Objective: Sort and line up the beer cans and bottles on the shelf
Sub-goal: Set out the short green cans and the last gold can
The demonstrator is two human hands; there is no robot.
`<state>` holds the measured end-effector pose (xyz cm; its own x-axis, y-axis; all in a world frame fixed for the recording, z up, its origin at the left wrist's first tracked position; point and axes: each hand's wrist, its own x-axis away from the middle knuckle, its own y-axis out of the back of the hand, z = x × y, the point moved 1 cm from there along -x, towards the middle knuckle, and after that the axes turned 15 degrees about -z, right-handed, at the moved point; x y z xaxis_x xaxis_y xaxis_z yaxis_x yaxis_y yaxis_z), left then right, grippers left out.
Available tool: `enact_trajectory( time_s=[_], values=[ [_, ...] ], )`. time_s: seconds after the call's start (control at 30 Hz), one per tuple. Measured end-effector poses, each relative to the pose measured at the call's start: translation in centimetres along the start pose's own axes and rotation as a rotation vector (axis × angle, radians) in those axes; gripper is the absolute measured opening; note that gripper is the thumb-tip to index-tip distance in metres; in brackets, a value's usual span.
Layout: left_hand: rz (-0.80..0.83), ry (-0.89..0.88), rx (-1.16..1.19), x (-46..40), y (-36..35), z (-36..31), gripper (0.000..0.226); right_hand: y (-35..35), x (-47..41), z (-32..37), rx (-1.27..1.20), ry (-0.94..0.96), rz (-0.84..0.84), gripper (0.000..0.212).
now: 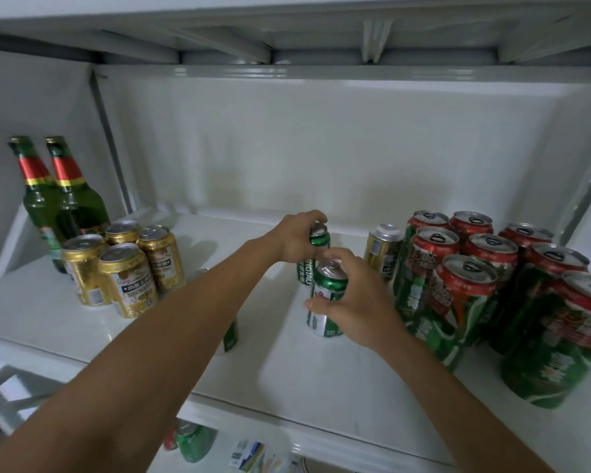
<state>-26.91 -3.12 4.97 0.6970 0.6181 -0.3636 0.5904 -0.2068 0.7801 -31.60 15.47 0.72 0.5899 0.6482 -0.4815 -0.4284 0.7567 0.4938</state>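
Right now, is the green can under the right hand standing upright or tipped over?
Upright. The green can stands on the shelf with its silver top facing up, and the right hand grips its side.

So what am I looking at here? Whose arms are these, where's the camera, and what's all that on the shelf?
No machine here: a person wears one camera on the head, looking down at their own bare arms. The left hand grips a green can at the top; the right hand grips a nearer green and white can. Both stand on a white shelf. To the left are gold cans and two green bottles; to the right, a lone gold can and a cluster of red and green cans.
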Motion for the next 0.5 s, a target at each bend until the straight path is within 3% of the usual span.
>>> enact_trajectory(
  time_s=[0.2,0.37,0.5],
  values=[
    [-0.145,0.057,0.080,0.8,4.7,-1.2,0.063,1.9,-1.5,2.2,-0.117,-0.009,-0.093,0.060],
    [-0.322,0.085,0.124,2.7,8.3,-1.2,0.062,2.8,-3.2,4.3,-0.128,0.004,-0.146,0.079],
    [-0.444,0.111,0.171,4.9,10.2,-0.1,0.077,2.1,-3.7,5.1,-0.155,0.032,-0.157,0.074]
  ],
)
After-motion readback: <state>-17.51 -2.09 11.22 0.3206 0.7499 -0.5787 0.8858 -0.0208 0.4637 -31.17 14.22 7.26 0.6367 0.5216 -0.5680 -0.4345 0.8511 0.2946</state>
